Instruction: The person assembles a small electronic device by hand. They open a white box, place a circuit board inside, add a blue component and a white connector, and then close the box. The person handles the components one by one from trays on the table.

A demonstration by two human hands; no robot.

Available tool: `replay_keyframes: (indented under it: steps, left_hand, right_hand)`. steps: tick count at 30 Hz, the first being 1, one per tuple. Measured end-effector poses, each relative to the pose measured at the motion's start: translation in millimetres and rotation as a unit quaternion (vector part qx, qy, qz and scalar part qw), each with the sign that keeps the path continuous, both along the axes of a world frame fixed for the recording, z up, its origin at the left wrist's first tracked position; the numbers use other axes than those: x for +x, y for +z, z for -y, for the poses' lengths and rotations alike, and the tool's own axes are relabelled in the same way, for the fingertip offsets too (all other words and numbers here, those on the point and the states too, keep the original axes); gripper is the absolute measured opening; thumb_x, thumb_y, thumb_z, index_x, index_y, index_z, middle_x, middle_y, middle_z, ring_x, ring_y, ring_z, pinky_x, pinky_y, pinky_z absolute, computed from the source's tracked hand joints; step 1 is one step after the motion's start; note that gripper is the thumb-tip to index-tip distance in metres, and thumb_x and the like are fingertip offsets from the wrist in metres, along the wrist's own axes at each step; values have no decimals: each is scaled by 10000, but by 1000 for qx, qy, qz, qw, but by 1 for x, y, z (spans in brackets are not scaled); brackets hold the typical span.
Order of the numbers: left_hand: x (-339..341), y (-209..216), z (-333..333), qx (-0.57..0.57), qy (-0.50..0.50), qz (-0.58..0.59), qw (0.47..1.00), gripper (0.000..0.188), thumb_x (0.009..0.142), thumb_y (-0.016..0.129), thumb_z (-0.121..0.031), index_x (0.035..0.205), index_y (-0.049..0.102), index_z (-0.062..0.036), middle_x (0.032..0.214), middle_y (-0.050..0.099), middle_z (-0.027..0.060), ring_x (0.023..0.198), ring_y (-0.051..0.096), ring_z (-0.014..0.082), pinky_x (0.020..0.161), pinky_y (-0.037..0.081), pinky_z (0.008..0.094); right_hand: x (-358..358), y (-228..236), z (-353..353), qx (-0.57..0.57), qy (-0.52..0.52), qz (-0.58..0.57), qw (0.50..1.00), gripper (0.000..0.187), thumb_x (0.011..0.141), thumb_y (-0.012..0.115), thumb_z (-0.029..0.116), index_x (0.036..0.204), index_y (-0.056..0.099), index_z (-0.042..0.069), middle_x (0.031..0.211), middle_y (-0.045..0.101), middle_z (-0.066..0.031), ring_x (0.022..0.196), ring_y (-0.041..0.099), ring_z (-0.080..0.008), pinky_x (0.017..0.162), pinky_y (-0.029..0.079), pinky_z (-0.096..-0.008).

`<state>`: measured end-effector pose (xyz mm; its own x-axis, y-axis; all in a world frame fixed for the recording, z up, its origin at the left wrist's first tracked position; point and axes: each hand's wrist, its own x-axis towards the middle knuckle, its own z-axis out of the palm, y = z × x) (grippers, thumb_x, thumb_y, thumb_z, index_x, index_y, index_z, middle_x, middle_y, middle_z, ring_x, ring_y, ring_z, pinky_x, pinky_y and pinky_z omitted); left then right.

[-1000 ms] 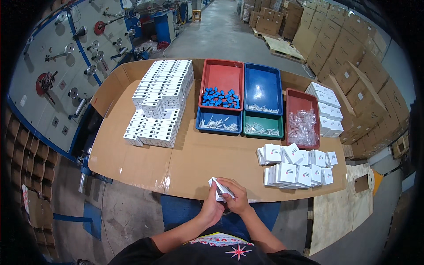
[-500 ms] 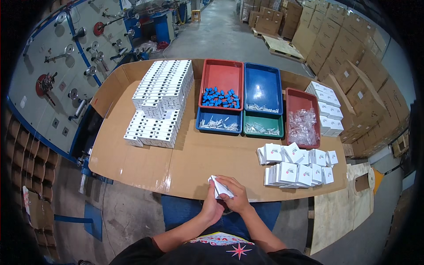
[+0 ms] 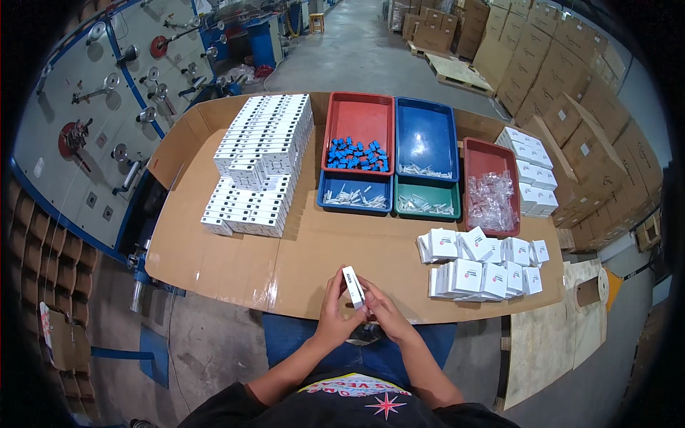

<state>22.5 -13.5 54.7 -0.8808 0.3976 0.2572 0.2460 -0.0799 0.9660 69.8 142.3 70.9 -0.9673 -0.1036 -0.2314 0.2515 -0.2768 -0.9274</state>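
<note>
A small flat white box (image 3: 353,287) stands on edge between my two hands, its narrow printed side turned up. My left hand (image 3: 335,308) grips it along the left face, and my right hand (image 3: 384,311) closes on it from the right, near its lower end. Both hands are just above the front edge of the cardboard-covered table (image 3: 300,264). To the right, several similar white boxes (image 3: 467,276) lie in two leaning rows. At the left stand tightly packed stacks of white box-shaped units (image 3: 260,143) with small black squares.
Behind my hands are a red tray (image 3: 359,118) with blue parts, a large blue tray (image 3: 424,132), a small blue tray (image 3: 354,207) and a green tray (image 3: 427,214) with white pieces. A dark red tray (image 3: 489,153) holds clear plastic bags (image 3: 489,203). White boxes (image 3: 528,171) are stacked beyond it.
The box in my hands has turned from a tilted, partly covered position to upright on edge, its narrow side now showing. My fingers have shifted to its two sides.
</note>
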Motion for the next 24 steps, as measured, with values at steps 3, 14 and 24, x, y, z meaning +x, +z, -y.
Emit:
replay_keyframes:
  steps: [3, 14, 24]
  left_hand:
    - [-10, -3, 8, -67, -32, -98, 992, 961, 903, 760, -267, 1611, 174, 16, 1572, 326, 210, 1433, 400, 336, 1204, 312, 456]
    - [-3, -1, -21, -28, 81, -133, 987, 967, 982, 387, -733, 1485, 383, 94, 1391, 450, 281, 1259, 518, 403, 1074, 423, 465]
    - [-6, -10, -15, -7, 102, -144, 984, 989, 975, 326, -766, 1386, 490, 119, 1361, 508, 272, 1249, 541, 378, 1064, 437, 450]
  right_hand:
    - [3, 16, -2, -35, -1, 54, 998, 629, 1068, 557, 327, 1597, 334, 71, 1401, 543, -91, 1216, 548, -171, 997, 477, -305]
    - [-3, 6, 30, 7, -93, -13, 996, 611, 1061, 578, 198, 1586, 292, 75, 1301, 550, -122, 1157, 585, -188, 923, 537, -303]
    - [1, 17, 48, 172, -137, -99, 971, 541, 1113, 432, 268, 1567, 348, -13, 1502, 507, -217, 1346, 531, -250, 1075, 444, -355]
